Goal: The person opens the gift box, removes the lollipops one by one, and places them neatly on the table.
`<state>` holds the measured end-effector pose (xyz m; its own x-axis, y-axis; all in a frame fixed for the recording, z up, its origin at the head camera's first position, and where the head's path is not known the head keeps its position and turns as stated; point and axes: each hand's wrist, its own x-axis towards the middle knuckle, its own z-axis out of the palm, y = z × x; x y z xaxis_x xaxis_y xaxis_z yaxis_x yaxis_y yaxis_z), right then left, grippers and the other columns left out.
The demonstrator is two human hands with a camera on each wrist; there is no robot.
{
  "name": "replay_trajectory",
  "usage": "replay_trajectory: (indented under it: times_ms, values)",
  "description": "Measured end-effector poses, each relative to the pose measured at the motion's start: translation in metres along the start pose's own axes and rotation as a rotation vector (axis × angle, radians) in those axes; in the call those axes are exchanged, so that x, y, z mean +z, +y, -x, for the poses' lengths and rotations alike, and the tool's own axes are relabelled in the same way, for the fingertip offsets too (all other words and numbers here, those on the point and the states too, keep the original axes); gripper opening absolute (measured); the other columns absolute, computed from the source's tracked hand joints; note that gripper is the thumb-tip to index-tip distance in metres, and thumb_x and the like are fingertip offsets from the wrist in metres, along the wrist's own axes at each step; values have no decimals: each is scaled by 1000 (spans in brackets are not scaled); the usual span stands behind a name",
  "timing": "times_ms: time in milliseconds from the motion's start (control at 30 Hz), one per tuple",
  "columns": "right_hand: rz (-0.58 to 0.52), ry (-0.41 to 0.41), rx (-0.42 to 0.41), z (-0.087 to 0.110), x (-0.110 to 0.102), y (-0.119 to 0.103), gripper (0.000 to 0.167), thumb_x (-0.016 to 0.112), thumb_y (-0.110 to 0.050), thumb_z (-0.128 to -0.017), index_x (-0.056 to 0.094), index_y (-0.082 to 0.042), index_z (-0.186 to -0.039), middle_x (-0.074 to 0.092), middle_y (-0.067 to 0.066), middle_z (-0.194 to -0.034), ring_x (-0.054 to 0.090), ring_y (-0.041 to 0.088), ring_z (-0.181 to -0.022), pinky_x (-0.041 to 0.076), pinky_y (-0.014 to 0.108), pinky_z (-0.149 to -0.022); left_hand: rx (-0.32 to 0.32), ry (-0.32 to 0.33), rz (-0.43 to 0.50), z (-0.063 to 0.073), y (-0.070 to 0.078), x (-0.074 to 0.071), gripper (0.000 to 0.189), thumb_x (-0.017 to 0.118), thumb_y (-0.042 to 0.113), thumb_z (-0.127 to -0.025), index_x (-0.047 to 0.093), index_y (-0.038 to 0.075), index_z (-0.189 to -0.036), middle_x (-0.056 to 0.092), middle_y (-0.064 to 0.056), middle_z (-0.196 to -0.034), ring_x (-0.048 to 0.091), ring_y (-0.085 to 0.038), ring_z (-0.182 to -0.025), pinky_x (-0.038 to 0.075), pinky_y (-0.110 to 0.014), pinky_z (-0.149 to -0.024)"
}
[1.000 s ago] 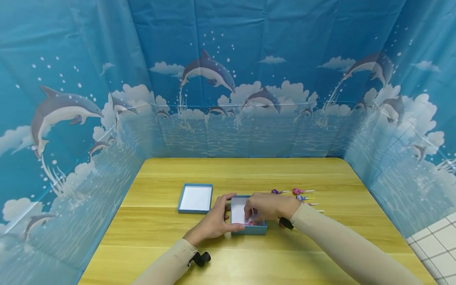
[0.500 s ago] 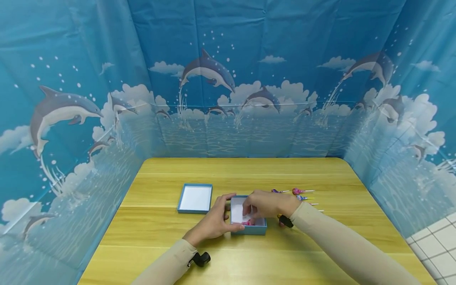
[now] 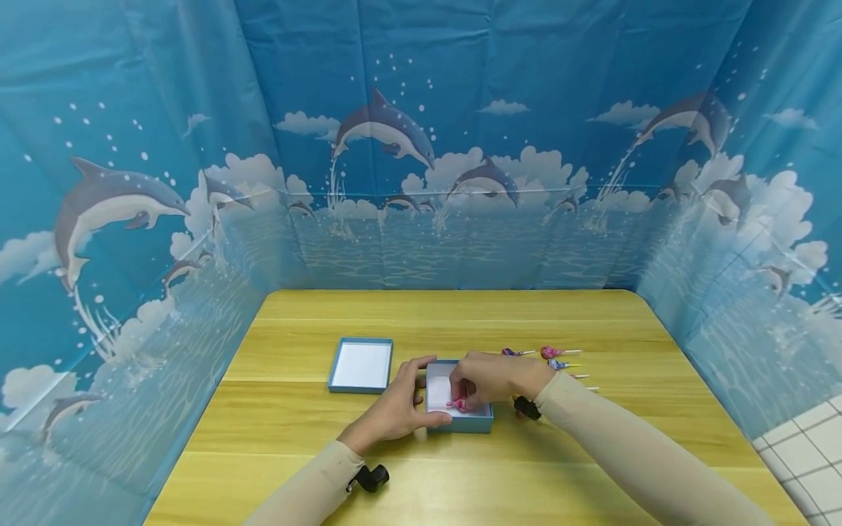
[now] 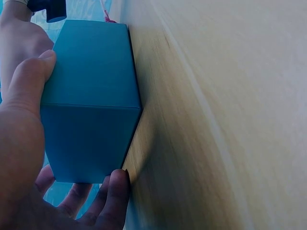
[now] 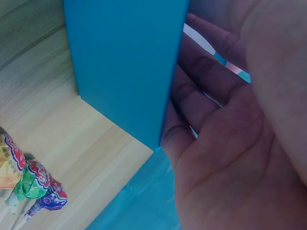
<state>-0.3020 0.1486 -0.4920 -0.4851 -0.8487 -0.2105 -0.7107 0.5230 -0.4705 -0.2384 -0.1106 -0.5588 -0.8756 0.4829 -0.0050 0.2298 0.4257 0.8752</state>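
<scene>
A blue box with a white inside stands open-topped on the table. My left hand grips its left side, the thumb on the front wall and the fingers toward the back; the left wrist view shows the thumb and fingertips on the blue box. Inside the box, near the front wall, is a pink lollipop. My right hand reaches over the right wall with curled fingers and pinches the lollipop; its fingertips are partly hidden. In the right wrist view that hand hides the inside of the box.
Left of the box lies the blue lid, white side up. Several lollipops lie right of the box, among them a pink lollipop and a blue one; my right arm hides some. A dolphin-print curtain hangs behind the table.
The pink lollipop has shifted slightly away from the front wall inside the box, with my right fingers at it. My left hand, the box and the lid have stayed in place.
</scene>
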Motion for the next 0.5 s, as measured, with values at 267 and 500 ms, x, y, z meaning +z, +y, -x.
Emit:
replay_trajectory:
  times_ms: [267,500]
  values:
    - [-24,52,9,8,-3,-1,10,86,-5,-105,85,-15,-104,78,-8,-97,63,1,-83,58,19,-78,0,-3,-10,-1,0,0,110,95,40,-101,27,18,-184,38,-17,-178,60,-26,-142,60,-35,-110]
    - [-79,126,-8,15,-4,-2,19,79,0,-104,85,-12,-117,75,1,-110,72,8,-98,65,25,-89,-6,2,-30,0,1,0,111,96,42,-100,27,18,-184,41,-17,-175,60,-25,-139,60,-33,-109]
